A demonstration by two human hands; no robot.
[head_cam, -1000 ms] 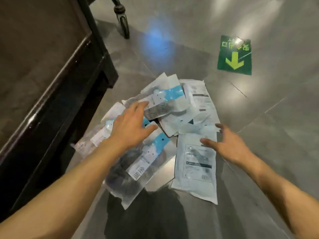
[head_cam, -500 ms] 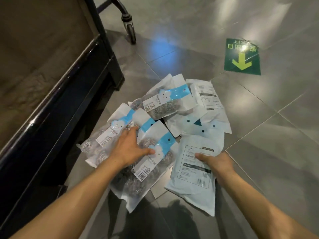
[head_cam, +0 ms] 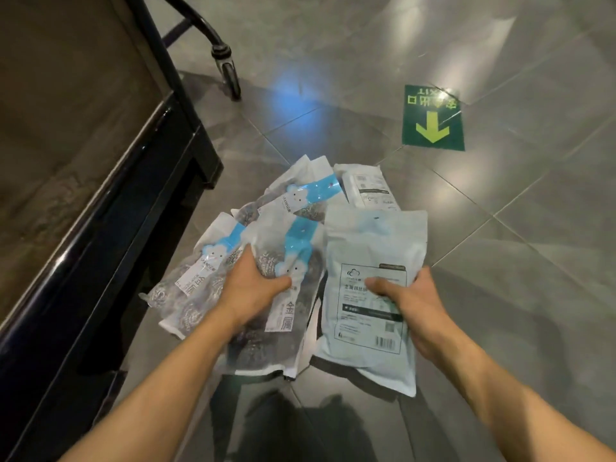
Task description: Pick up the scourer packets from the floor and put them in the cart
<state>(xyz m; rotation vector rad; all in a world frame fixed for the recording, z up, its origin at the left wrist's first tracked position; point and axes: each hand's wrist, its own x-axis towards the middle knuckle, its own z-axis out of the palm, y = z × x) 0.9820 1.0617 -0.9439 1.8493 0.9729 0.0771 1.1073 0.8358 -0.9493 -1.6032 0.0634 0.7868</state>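
Observation:
Several scourer packets lie in a heap on the grey tiled floor. My left hand [head_cam: 255, 288] grips a clear packet with a blue band [head_cam: 293, 261], steel scourers showing inside it. My right hand [head_cam: 411, 303] holds a pale blue packet with a printed label [head_cam: 370, 248], thumb on its face, raised off the floor. Another clear packet [head_cam: 200, 278] lies left of my left hand. More packets [head_cam: 366, 188] rest behind. The black cart [head_cam: 110, 208] stands at the left, its edge close to the heap.
A cart wheel [head_cam: 230, 75] stands on the floor beyond the heap. A green floor sticker with a yellow arrow [head_cam: 433, 120] lies at the far right. Bare tiles stretch to the right and behind the packets.
Both hands have closed on packets. The right hand has lifted the pale blue packet off the floor, and the left hand has drawn the clear banded packet toward me.

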